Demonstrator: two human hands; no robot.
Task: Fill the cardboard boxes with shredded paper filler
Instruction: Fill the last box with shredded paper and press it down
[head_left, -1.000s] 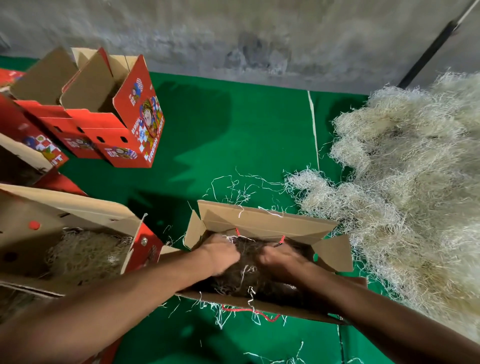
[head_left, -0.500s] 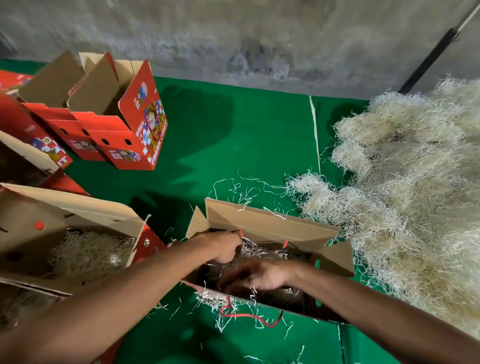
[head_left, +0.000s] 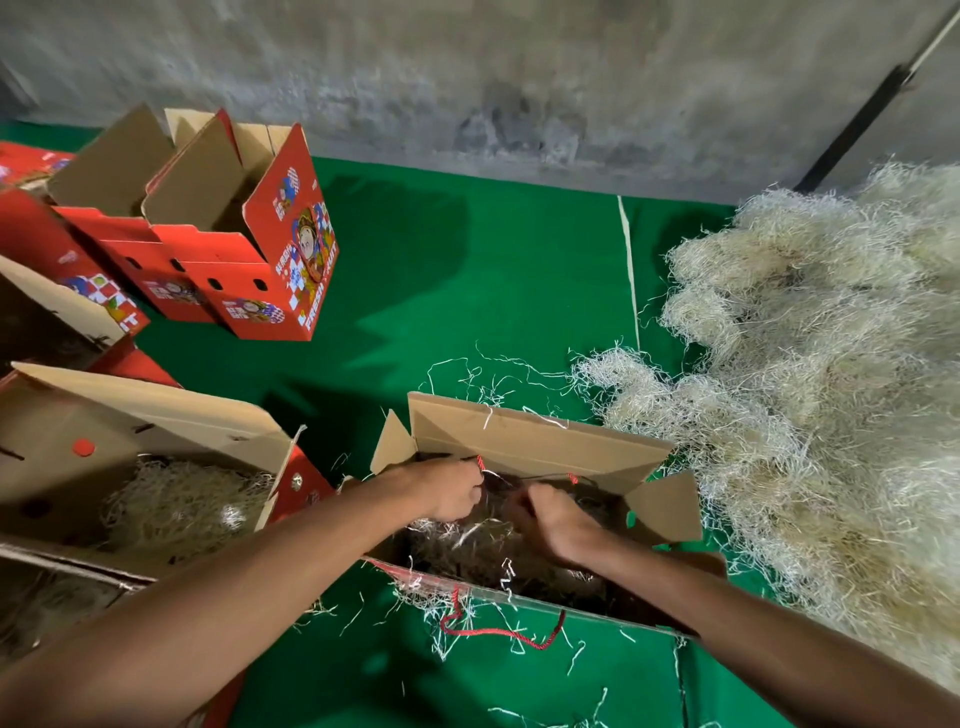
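Inside the corrugated cardboard box (head_left: 535, 441), left hand (head_left: 449, 491) and right hand (head_left: 558, 525) clutch wiry shredded paper (head_left: 467, 545).

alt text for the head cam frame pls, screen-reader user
Both hands, left hand and right hand, reach into an open cardboard box of shredded paper on a green mat. A big filler pile lies right; red boxes stand left.

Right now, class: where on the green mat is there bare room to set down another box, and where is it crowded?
Free: the green mat between the upright red boxes and the shredded paper pile, behind the open box. Crowded: left side with the filled box; right under the pile.
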